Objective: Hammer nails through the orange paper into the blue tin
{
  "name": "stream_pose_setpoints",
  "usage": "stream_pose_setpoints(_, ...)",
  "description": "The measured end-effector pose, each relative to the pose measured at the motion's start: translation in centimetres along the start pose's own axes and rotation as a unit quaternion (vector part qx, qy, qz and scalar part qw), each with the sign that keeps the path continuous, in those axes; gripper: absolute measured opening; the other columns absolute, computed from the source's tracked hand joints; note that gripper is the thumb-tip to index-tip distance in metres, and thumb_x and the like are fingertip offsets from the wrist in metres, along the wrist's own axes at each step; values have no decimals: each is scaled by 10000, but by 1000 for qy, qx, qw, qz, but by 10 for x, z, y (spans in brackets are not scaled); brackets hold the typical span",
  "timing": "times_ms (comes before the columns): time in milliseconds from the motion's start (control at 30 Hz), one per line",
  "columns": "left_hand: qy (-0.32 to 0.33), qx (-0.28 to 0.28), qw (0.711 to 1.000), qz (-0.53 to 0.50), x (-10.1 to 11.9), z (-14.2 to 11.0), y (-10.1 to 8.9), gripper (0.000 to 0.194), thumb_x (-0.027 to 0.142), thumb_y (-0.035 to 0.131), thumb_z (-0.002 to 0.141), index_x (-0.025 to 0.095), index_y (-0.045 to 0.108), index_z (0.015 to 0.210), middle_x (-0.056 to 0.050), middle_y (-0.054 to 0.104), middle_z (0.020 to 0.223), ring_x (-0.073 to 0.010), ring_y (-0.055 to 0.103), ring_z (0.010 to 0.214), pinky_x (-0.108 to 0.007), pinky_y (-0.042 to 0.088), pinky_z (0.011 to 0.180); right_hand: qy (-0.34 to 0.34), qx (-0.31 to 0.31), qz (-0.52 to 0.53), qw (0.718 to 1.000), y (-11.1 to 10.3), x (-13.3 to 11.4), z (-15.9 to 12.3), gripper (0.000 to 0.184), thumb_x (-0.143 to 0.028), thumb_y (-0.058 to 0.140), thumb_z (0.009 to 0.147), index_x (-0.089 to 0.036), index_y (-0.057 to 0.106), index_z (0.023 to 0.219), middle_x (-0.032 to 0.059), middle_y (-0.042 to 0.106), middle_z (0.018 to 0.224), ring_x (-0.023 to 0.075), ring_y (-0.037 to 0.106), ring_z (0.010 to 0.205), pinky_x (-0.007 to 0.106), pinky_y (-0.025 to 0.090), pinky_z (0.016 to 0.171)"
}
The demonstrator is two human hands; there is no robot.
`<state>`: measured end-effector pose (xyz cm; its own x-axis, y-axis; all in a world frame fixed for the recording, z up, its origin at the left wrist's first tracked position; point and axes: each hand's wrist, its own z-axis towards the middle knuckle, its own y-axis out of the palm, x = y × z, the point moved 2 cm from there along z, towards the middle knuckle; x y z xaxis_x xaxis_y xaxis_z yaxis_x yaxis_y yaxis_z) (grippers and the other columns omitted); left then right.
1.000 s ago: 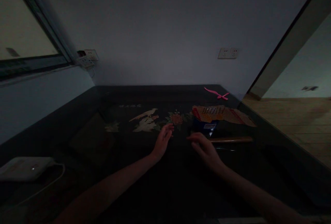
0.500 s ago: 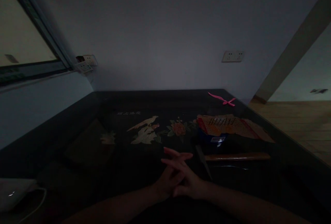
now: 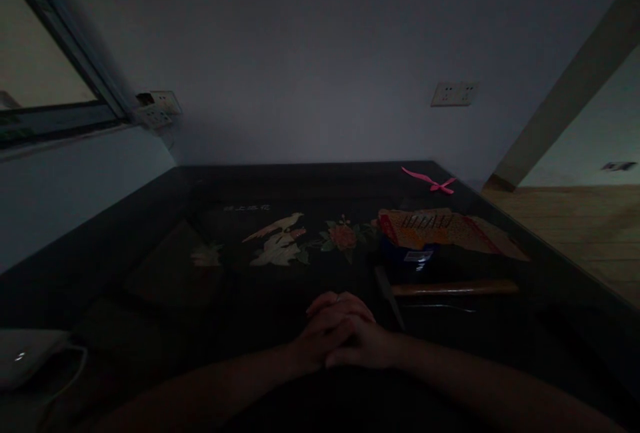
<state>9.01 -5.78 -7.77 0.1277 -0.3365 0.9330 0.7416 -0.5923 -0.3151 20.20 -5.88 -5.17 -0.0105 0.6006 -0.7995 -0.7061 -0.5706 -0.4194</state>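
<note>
Left hand (image 3: 316, 346) and right hand (image 3: 367, 344) are clasping each other, grip clamping hand on hand. Hammer (image 3: 450, 289) is lying on tabletop (image 3: 310, 186), near right hand, before blue container (image 3: 406, 254).

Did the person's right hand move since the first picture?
Yes: judged against the printed flower, the right hand has moved leftward and nearer the wearer, clasping the left hand.

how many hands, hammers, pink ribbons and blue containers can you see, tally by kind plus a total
Hands: 2 (left hand, right hand, clasped together)
Hammer: 1
Pink ribbon: 1
Blue container: 1
Total: 5
</note>
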Motion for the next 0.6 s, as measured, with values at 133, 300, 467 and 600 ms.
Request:
stream_pose_setpoints(133,-10,-4,1000,-13,3,-2,-3,318,434,433,862,289,627,1068,-14,643,1115,-243,513,1090,-361,456,878,-10,16,1,1000,2,1,-2,486,-522,656,803,-148,676,1112,120,624,1067,239,518,1075,399,473,861)
stream_pose_setpoints(300,0,-3,1000,-25,4,-2,-4,282,401,437,869,288,626,1045,-18,624,1130,-231,511,1115,-370,432,945,-16,7,-19,1000,1,-2,-1,439,-478,657,822,-147,675,1109,110,618,1045,243,518,1062,409,455,867)
stream_pose_setpoints(467,39,-22,997,-57,-1,-1,-2,260,357,438,865,307,617,1047,-16,609,1120,-215,512,1126,-364,393,1018,-14,2,-33,999,2,2,-3,444,-487,644,827,-165,653,1132,110,600,1091,246,513,1055,436,438,884)
stream_pose_setpoints(600,25,-32,998,-56,-9,0,-1,271,354,429,864,324,603,1070,-8,599,1162,-206,498,1147,-364,379,1039,-17,-2,-35,999,3,1,-2,424,-462,640,838,-171,640,1146,103,612,1069,247,500,1074,433,438,883)
